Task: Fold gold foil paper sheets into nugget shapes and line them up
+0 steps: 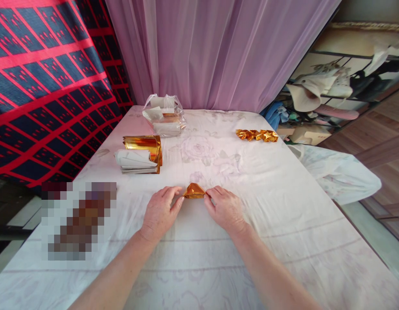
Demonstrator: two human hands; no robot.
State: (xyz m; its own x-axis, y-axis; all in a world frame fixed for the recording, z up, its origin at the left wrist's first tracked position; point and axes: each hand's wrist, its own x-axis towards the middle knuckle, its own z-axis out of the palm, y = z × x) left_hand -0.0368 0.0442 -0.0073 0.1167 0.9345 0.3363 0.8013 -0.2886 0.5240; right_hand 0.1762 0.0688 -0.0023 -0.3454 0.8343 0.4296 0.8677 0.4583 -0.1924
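Observation:
A small folded piece of gold foil paper [194, 191] sits low over the cloth-covered table, with a raised peak in its middle. At its left corner, my left hand [161, 211] is closed, thumb and fingertips meeting the edge. My right hand [225, 208] pinches the opposite corner between thumb and fingers. Farther left stands a stack of gold foil sheets [143, 142] with curled sheets showing their white backs [136, 160]. Several crumpled gold folded pieces [257, 135] lie in a row at the far right of the table.
A clear plastic bag [165, 116] with white and gold paper stands at the back left. The floral tablecloth [199, 258] has wrinkles. Purple curtains [219, 51] hang behind; a red-and-navy cloth [51, 86] is on the left. Shelves with hats [311, 90] and a white plastic bag [344, 172] are right.

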